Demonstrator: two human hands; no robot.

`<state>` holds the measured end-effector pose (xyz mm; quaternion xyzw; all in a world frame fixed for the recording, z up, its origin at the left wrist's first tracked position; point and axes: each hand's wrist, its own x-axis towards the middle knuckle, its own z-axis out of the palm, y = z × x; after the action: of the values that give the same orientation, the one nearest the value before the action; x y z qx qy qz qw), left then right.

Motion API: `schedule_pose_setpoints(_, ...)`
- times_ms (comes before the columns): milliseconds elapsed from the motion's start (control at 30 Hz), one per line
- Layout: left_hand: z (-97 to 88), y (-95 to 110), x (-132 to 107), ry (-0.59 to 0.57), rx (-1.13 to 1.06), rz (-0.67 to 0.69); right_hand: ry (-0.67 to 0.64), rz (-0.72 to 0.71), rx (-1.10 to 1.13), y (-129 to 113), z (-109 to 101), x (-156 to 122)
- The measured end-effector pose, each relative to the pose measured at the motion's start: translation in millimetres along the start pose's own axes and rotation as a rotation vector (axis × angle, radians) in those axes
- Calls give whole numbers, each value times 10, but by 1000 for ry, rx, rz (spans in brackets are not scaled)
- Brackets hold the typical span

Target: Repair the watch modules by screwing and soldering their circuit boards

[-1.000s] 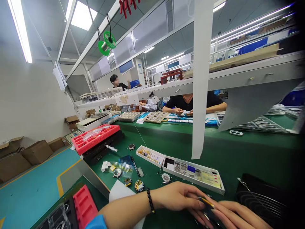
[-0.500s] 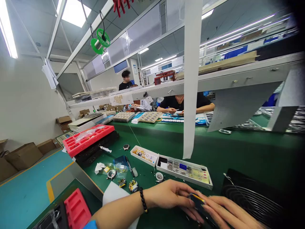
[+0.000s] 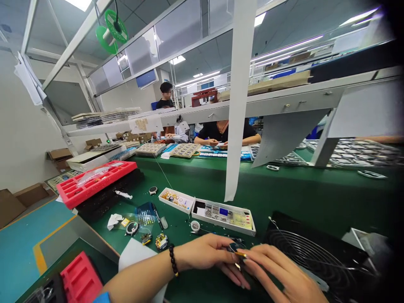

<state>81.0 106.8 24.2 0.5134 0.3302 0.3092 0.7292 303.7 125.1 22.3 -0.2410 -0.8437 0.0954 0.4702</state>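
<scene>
Head view: dark yellow-striped part [image 3: 236, 248] pinched between left hand [image 3: 205, 256] and right hand [image 3: 274, 269]; tray of gold rings [image 3: 175, 200] and tray of small parts [image 3: 223, 217] placed ahead, labels unreadable

A parts tray [image 3: 223, 216] lies on the workbench [image 3: 315, 189], behind the left hand [image 3: 205, 256], left of a fan grille [image 3: 303, 248].

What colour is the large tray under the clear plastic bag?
The tray is coral red, head view.

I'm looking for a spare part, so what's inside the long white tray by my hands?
The long white tray has compartments of small parts, including a blue square piece and pale flat pieces. They're too small to identify, and anything beneath them is hidden.
</scene>
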Motion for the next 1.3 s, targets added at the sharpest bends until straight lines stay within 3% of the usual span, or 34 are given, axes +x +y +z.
schedule_pose_setpoints(200, 53, 95, -32, -30, -61, -22, 53, 16, -6, -55, -27, 24)
schedule_pose_setpoints(333, 28, 52, -10, -59, -130, 16, 54, 24, -25, -77, -57, 19)
schedule_pose_setpoints(600, 26, 94, -44, 10, -109, 42, 54, 15, -91, -150, -66, 4)
schedule_pose_setpoints(767, 77, 221, -117, 6, -131, 3, 12, 57, -117, -175, -64, -21)
schedule_pose_setpoints(967, 89, 202, -115, 30, -108, -28, -43, 125, -169, -143, -26, -55)
schedule_pose_setpoints(1133, 100, 203, -99, 45, -93, -54, 17, 190, -103, -111, -26, -53)
schedule_pose_setpoints(1300, 103, 222, -104, 45, -100, -46, 36, 168, 54, -140, -52, -19)
